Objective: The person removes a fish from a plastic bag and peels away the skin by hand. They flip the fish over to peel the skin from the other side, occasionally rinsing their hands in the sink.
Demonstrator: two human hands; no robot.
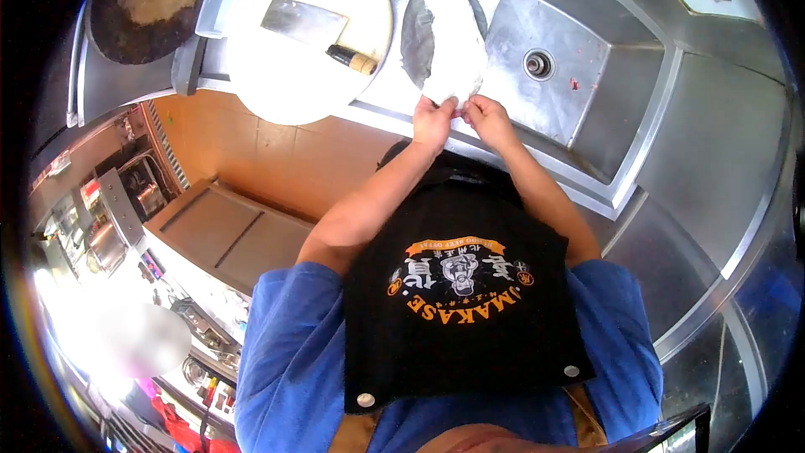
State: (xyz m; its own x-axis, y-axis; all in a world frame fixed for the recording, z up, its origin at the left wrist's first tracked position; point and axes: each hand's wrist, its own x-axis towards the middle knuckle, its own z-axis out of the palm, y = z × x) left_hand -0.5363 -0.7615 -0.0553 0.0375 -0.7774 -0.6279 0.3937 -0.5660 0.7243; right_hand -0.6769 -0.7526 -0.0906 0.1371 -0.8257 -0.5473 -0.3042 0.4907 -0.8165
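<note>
Both hands pinch the near edge of a pale, limp sheet draped over a dark round pan on the steel tabletop. The left hand and right hand have fingers closed on the sheet's near edge. It looks soft, light, likely slippery and easily torn. A cleaver lies on a white board, well left of the fingers.

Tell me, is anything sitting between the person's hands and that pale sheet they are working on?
Nothing visible does. The left hand and the right hand both already pinch the near edge of the pale sheet, which lies over a dark round plate on the steel counter beside the sink.
</note>
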